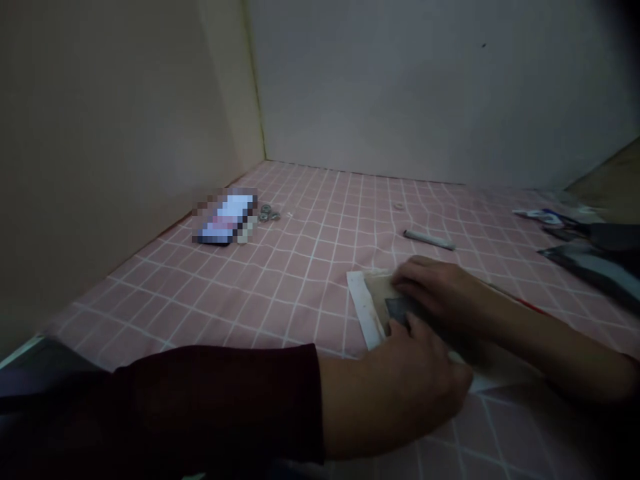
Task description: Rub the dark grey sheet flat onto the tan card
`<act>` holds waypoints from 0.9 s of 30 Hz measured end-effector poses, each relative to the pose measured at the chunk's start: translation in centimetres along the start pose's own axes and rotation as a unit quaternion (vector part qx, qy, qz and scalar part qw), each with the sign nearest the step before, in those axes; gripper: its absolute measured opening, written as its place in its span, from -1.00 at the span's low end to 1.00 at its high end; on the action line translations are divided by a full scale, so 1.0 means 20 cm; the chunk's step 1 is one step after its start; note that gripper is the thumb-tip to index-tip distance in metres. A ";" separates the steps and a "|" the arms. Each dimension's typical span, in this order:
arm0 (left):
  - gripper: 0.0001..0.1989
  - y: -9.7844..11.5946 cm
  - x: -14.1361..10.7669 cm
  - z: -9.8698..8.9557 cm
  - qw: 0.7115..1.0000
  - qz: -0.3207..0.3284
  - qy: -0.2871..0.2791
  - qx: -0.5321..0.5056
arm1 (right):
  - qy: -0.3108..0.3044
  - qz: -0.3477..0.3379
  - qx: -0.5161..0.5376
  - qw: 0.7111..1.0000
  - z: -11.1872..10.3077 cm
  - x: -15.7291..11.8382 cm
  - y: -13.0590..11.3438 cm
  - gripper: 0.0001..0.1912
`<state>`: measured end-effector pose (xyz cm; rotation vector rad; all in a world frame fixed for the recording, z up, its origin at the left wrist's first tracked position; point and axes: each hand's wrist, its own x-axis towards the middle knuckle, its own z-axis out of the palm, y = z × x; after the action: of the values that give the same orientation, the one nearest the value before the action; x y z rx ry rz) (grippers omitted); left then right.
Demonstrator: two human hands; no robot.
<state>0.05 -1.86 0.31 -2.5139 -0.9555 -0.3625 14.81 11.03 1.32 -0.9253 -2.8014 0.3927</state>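
Observation:
A flat sheet with a white border (363,308) and a brownish middle lies on the pink checked cloth, partly hidden under both hands. My left hand (417,380) comes in from the lower left in a dark sleeve. Its fingers are bent and touch a small dark grey rectangular piece (397,308) on the sheet. Just beyond it, my right hand (435,287) rests over the sheet's far part, fingers curled together and pointing left. Whatever lies beneath the right fingers is hidden.
A phone (227,217) with a lit screen lies at the left, beside several small metal rings (267,212). A grey stick-like object (429,240) lies beyond my hands, with a pale ring (399,207) farther back. Dark packets (595,267) lie at the right. Walls enclose the back and left.

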 end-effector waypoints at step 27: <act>-0.82 0.01 0.02 -0.01 0.997 0.010 -0.080 -0.017 | 0.028 -0.005 0.014 0.999 0.01 -0.02 -0.03 -0.87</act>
<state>0.48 -1.91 0.54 -2.6140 -0.9912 -0.1737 14.68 10.35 1.31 -0.9018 -2.7414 0.3958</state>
